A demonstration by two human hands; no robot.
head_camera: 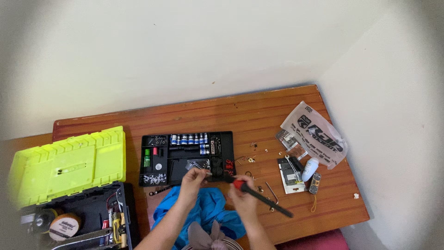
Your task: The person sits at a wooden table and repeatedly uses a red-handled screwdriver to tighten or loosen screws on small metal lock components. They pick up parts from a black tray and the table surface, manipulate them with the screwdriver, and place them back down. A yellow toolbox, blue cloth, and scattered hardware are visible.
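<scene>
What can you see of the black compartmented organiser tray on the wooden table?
The black compartmented organiser tray looks like moulded plastic, rectangular, lying flat on the wooden table right of the yellow-lidded toolbox. Its top row holds upright blue-and-silver cylinders; the left cells hold green and red pieces and small metal parts. The left hand reaches over its front edge; contact is unclear.

Our right hand (243, 194) grips a screwdriver (261, 198) by its red-and-black handle, shaft pointing right across the wooden tabletop (259, 115). Our left hand (192, 179) pinches a small part at the edge of the black tray (187, 158). Blue cloth (208, 208) lies below; a yellow-lidded toolbox (69, 166) stands open at left.
</scene>
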